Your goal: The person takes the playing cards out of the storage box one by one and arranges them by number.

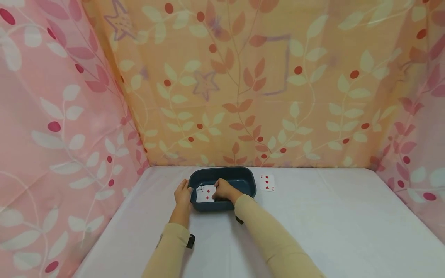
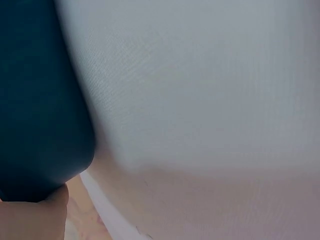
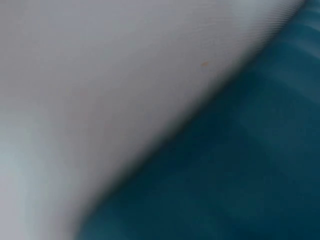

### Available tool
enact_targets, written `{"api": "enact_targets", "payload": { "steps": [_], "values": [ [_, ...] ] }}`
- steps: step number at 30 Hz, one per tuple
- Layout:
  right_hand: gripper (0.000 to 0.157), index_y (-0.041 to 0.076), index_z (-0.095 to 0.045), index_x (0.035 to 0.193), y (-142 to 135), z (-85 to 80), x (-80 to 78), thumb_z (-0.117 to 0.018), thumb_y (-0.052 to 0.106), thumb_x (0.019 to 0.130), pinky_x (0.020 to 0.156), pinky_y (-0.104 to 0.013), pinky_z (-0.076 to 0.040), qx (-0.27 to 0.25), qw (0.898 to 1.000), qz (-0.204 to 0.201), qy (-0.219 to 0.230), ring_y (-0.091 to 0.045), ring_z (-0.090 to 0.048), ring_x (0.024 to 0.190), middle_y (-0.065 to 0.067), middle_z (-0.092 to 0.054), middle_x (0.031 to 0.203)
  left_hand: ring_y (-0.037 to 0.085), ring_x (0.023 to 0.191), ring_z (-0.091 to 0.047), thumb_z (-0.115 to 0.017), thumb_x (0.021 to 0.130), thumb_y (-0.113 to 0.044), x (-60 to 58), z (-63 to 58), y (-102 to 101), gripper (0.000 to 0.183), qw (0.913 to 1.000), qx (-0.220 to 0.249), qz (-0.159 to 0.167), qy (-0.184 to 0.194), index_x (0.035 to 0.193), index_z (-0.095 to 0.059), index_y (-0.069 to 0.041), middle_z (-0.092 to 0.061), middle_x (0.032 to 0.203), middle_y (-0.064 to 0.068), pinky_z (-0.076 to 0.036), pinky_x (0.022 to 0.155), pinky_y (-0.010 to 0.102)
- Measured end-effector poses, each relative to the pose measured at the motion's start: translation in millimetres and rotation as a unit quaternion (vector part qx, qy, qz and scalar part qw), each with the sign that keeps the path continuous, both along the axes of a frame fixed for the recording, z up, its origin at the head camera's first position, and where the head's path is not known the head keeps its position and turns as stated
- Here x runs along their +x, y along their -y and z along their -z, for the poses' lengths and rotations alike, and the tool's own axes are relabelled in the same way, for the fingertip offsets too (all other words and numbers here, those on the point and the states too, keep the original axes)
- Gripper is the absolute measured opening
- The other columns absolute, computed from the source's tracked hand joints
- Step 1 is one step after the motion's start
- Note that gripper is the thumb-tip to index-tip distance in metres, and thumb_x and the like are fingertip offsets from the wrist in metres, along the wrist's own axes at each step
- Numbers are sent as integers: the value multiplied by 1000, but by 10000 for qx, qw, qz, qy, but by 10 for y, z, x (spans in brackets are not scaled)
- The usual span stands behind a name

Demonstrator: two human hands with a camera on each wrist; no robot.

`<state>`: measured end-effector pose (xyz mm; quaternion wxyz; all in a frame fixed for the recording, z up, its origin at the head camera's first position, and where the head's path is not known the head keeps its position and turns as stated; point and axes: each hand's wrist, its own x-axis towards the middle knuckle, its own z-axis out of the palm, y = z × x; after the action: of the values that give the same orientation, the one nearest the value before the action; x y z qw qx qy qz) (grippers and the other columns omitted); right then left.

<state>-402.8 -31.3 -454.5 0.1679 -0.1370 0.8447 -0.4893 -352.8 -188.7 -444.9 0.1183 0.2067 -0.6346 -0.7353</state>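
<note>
A dark blue rectangular bin (image 1: 213, 206) stands on the table with white playing cards (image 1: 204, 194) in its left part, a red diamond card on top. My left hand (image 1: 182, 195) grips the bin's left end, thumb near the rim. In the left wrist view, a finger (image 2: 32, 220) lies against the blue bin wall (image 2: 40, 90). My right hand (image 1: 225, 190) reaches over the front rim into the bin, its curled fingers pinching the cards at their right edge; the fingertips are partly hidden. The right wrist view has only the bin's outer wall (image 3: 225, 165) and white cloth.
A playing card with three red hearts (image 1: 267, 182) lies face up just right of the bin. White cloth covers the table (image 1: 347, 220). A leafy patterned curtain (image 1: 243, 96) hangs at the back, with pink patterned cloth (image 1: 69, 135) along the sides.
</note>
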Motion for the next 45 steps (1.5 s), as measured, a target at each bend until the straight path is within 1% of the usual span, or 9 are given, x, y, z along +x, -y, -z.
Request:
{"api": "enact_targets", "payload": {
  "steps": [2, 4, 9, 13, 18, 24, 34, 39, 45],
  "values": [
    [41, -5, -49, 114, -30, -26, 30, -71, -10, 80, 57, -29, -55, -428, 9986, 73, 290, -17, -59, 54, -12, -61, 75, 30, 144, -23, -38, 101, 5, -4, 3, -7, 49, 10000, 38, -3, -30, 150, -30, 2, -31, 153, 16, -20, 117, 41],
    [41, -6, -50, 118, -65, -48, 48, -68, -10, 82, 55, -29, -54, -639, 9973, 88, 337, -15, -58, 51, -11, -63, 71, 30, 144, -23, -38, 101, 6, 0, 5, -15, 50, 10000, 44, -1, -35, 149, -30, 3, -31, 153, 17, -20, 117, 41],
    [44, -6, -51, 124, -176, -119, 85, -68, -8, 83, 57, -32, -56, -785, 9965, 238, 137, -17, -59, 56, -11, -65, 75, 29, 144, -23, -37, 101, 6, 17, 17, -19, 51, 9999, 114, 36, -18, 151, -27, 2, -29, 155, 16, -21, 116, 39],
    [46, -6, -51, 127, -285, -172, 107, -68, -7, 84, 58, -33, -58, -1005, 9936, 471, 201, -17, -60, 58, -12, -66, 78, 28, 143, -25, -36, 100, 8, 34, 29, 6, 53, 9996, 272, 25, -45, 151, -25, 1, -27, 156, 16, -23, 116, 38],
    [47, -7, -51, 129, -441, -243, 133, -67, -7, 85, 56, -30, -57, -1205, 9903, 655, 213, -16, -59, 58, -11, -66, 79, 27, 144, -23, -36, 101, 7, 52, 27, 53, 53, 9997, 224, -29, 55, 152, -25, 1, -27, 156, 15, -20, 116, 38],
    [48, -8, -49, 131, -670, -322, 177, -68, -3, 87, 59, -30, -58, -1236, 9883, 871, 215, -17, -60, 60, -12, -67, 83, 26, 145, -20, -36, 101, 7, 66, -5, 76, 53, 9996, 254, -51, 66, 152, -24, 0, -25, 156, 14, -20, 116, 37],
    [51, -1, -51, 135, -1106, -440, 225, -68, -1, 88, 59, -26, -57, -1135, 9812, 1523, 345, -17, -60, 61, -13, -69, 90, 26, 145, -19, -38, 101, 5, 58, -45, 14, 53, 9996, 282, -69, 44, 152, -25, -1, -26, 156, 13, -17, 117, 35],
    [50, -5, -51, 135, -1320, -464, 256, -66, -4, 87, 57, -27, -57, -1290, 9785, 1590, 263, -15, -61, 61, -15, -69, 92, 25, 145, -22, -36, 101, 5, 25, -63, 5, 53, 9993, 340, -36, 127, 152, -25, -2, -27, 156, 12, -18, 117, 36],
    [50, -2, -51, 136, -1555, -461, 287, -66, -2, 88, 61, -27, -58, -1244, 9777, 1678, 207, -18, -62, 66, -17, -68, 96, 25, 145, -20, -36, 101, 6, 30, -81, -3, 53, 9993, 329, 29, 151, 152, -24, -2, -25, 156, 12, -17, 117, 36]
  ]
}}
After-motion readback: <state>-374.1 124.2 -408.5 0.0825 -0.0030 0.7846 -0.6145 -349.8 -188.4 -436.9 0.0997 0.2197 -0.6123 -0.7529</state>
